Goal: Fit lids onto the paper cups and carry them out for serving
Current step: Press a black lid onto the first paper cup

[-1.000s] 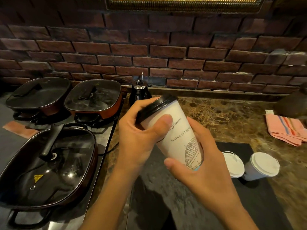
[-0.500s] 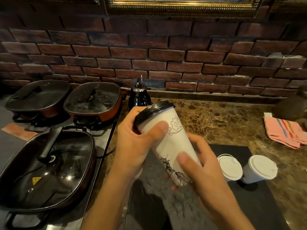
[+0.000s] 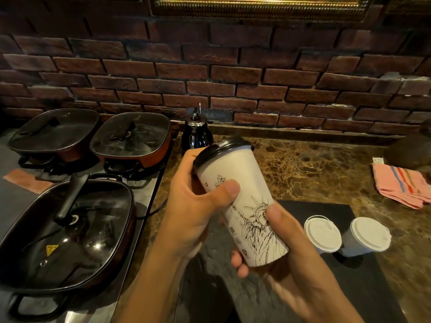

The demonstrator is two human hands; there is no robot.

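Paper cup: held above the tabletop, long axis tilted, black lid up-left.
Left hand: fingers curled around lid end.
Right hand: fingers gripping base.

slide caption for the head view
Both hands tilt a black-lidded paper cup over the counter beside two white-lidded cups.

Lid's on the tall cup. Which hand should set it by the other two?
Right, probably. The right hand grips the tall cup at its base, nearest the two white-lidded cups; the left hand grips near the black lid.
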